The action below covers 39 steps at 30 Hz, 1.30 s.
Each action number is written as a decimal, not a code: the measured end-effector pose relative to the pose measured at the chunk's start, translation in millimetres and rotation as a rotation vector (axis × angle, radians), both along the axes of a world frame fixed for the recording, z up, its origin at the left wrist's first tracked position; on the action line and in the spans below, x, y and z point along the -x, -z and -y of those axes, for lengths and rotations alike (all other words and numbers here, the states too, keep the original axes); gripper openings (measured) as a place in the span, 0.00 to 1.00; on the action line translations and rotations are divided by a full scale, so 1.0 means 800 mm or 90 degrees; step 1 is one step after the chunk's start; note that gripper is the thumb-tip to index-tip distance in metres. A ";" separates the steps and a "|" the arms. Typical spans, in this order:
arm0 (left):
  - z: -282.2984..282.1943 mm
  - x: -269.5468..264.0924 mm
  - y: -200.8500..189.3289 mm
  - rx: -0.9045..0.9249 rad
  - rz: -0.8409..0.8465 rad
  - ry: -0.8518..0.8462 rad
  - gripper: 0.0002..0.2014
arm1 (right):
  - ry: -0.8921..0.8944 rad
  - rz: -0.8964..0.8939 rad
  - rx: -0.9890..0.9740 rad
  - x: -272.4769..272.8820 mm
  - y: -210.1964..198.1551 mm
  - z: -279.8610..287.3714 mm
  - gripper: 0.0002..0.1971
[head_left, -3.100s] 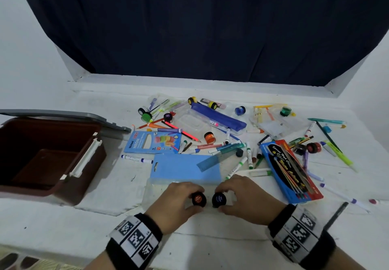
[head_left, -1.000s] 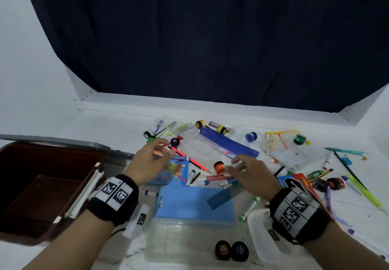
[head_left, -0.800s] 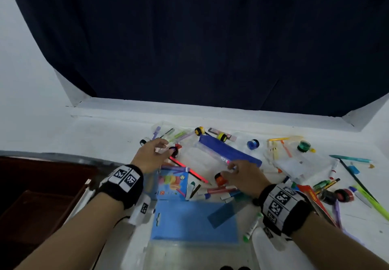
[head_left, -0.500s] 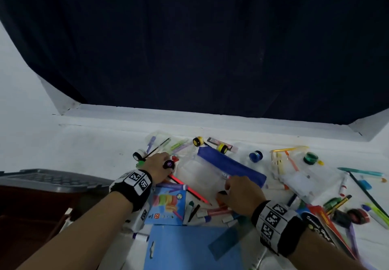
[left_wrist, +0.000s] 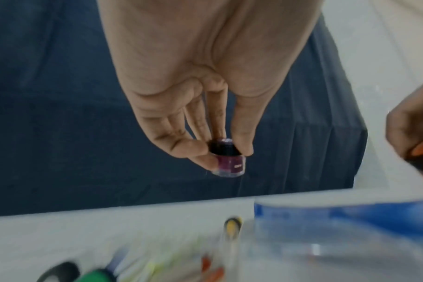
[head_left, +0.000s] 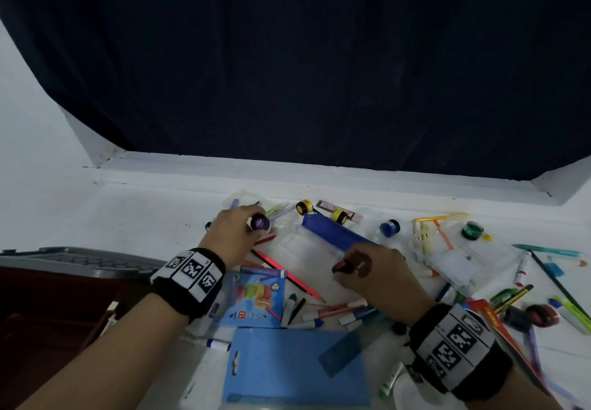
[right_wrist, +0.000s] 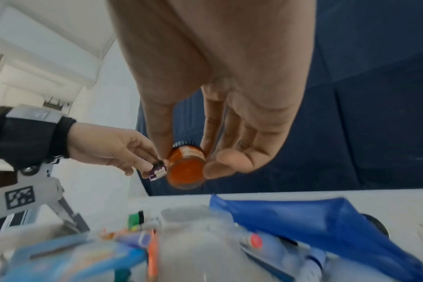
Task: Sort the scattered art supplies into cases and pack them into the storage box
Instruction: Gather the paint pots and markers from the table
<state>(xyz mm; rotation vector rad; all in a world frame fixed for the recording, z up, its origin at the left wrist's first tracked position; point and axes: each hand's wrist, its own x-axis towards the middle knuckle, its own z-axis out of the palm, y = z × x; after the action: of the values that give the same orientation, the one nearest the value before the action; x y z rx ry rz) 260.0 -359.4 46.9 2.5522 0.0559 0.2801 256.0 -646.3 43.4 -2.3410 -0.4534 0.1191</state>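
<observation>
Right now the left hand pinches a small purple paint pot between thumb and fingertips, gripping it at its dark cap and holding it clear of the white table, above the clutter toward the table's far edge. The right hand grips an orange paint pot in the same way, thumb on one side and fingers on the other, lifted over a clear plastic case near the middle of the table. In the right wrist view the two pots sit just beside each other, though the head view shows the hands apart. A blue zip pouch lies behind the right hand, with two yellow-capped pots at its far end and a blue pot and a green pot further right. A box of neon crayons lies between the forearms, with loose markers beside it and a flat blue case at the near edge. The brown storage box stands open at the table's left edge, its grey lid tilted back. More pens lie scattered near the right edge.
</observation>
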 end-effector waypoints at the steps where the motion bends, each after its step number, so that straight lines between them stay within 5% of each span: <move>1: 0.004 0.014 -0.015 0.018 0.036 0.005 0.12 | 0.004 0.022 -0.052 0.010 -0.010 0.003 0.09; 6: 0.025 0.107 -0.081 0.178 0.171 0.010 0.15 | 0.046 0.046 -0.217 0.062 -0.041 0.014 0.12; 11: 0.051 0.204 -0.088 0.388 0.161 0.082 0.17 | 0.036 0.033 -0.284 0.120 -0.051 0.026 0.13; 16: 0.074 0.271 -0.040 0.282 0.066 0.101 0.17 | -0.043 0.009 -0.269 0.177 -0.041 0.031 0.09; 28: 0.111 0.318 0.071 0.202 -0.073 0.124 0.15 | -0.212 -0.022 0.048 0.227 0.041 0.025 0.11; 39: 0.109 0.311 0.078 0.122 -0.096 0.146 0.15 | -0.244 -0.029 0.206 0.225 0.032 0.016 0.15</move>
<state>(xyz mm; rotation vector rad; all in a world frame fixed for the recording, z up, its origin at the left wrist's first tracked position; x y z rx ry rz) 11.3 -446.7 -15.6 2.3573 -0.1448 -0.0070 75.7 -659.0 17.5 -2.5279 -0.9155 0.4558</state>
